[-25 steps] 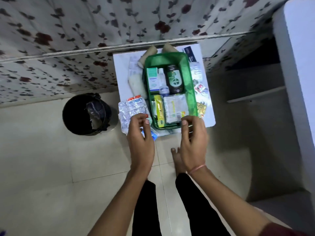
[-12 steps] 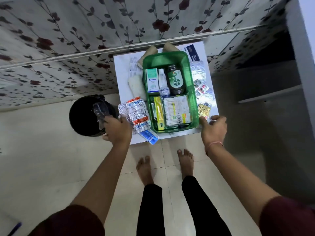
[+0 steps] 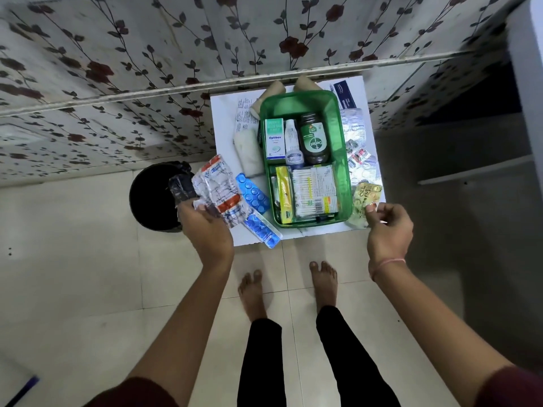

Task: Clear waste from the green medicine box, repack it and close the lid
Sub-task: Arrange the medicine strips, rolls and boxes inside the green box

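The green medicine box stands open on a small white table. It holds an Optibex carton, a white dropper bottle, a dark Dettol bottle, a yellow tube box and a cotton-bud pack. My left hand grips a bunch of silver-and-red blister strips lifted off the table's left edge. My right hand pinches a gold blister strip at the table's front right corner. Blue tablet strips lie left of the box.
A black bin with a dark liner stands on the floor left of the table. More blister strips, a white roll, leaflets and brown rolls surround the box. My bare feet are on the tiled floor. A floral wall is behind.
Both hands moved apart from the box's near edge. My left hand took hold of the silver-and-red strips and raised them; my right hand reached the gold strip and pinched it.
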